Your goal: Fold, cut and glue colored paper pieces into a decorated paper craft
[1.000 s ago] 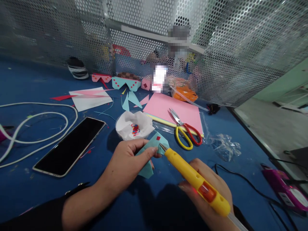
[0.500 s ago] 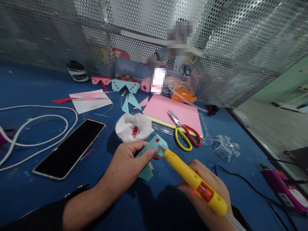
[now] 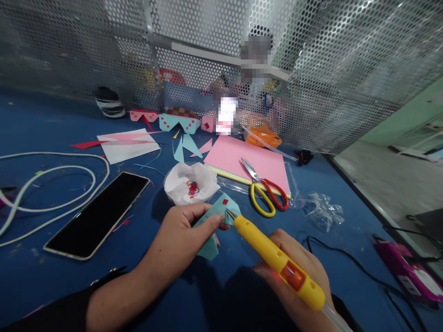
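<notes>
My left hand pinches a folded piece of light-blue paper between thumb and fingers. Near the paper's upper edge sits a small red diamond. My right hand is wrapped round a yellow hot-glue pen with an orange switch and a clear stick at its rear. The pen's metal tip meets the paper just below the diamond; whether it touches, I cannot tell. Just beyond my left hand is a bowl lined with white paper, with small red and coloured bits inside.
Scissors with yellow and red handles lie on pink paper. A phone and white cable are at left. Paper masks stand along the perforated metal screen. A purple power strip with black cords lies right.
The whole view has shifted very slightly. Both hands, the paper and the hot-glue pen keep the same positions relative to one another.
</notes>
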`<state>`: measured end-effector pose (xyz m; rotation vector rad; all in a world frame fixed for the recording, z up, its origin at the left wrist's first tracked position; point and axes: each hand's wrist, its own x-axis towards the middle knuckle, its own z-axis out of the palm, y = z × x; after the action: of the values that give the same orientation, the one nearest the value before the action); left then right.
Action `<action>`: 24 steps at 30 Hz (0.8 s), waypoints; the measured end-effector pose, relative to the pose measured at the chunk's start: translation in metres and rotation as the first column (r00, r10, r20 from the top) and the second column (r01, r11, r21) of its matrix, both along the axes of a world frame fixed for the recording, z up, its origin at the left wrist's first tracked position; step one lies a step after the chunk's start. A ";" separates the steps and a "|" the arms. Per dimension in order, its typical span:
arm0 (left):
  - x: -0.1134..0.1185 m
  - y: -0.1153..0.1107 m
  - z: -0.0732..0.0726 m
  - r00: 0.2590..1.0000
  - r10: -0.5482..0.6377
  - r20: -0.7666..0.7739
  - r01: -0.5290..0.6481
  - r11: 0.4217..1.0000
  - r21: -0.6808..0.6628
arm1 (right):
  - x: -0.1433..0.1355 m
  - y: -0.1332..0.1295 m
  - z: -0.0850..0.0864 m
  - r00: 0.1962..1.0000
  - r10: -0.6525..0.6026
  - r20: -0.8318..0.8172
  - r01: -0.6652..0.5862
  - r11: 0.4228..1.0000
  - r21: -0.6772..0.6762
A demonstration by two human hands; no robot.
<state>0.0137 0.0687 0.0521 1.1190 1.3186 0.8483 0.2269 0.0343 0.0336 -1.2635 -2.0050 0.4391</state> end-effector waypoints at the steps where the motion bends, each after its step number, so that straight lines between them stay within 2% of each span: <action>1: 0.000 0.000 0.000 1.000 0.003 -0.002 -0.003 1.000 0.001 | 0.000 0.000 0.000 1.000 -0.001 -0.004 0.001 1.000 -0.001; 7: 0.001 -0.003 0.001 1.000 0.011 -0.013 -0.011 1.000 0.008 | -0.004 0.000 -0.001 0.998 -0.050 -0.039 0.051 0.998 0.032; 24: 0.000 -0.002 0.000 1.000 -0.003 -0.002 0.003 1.000 -0.004 | -0.001 0.000 -0.004 0.998 -0.035 -0.052 0.035 0.999 0.002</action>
<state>0.0142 0.0665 0.0517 1.1188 1.3192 0.8424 0.2254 0.0347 0.0294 -1.2709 -1.9363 0.4482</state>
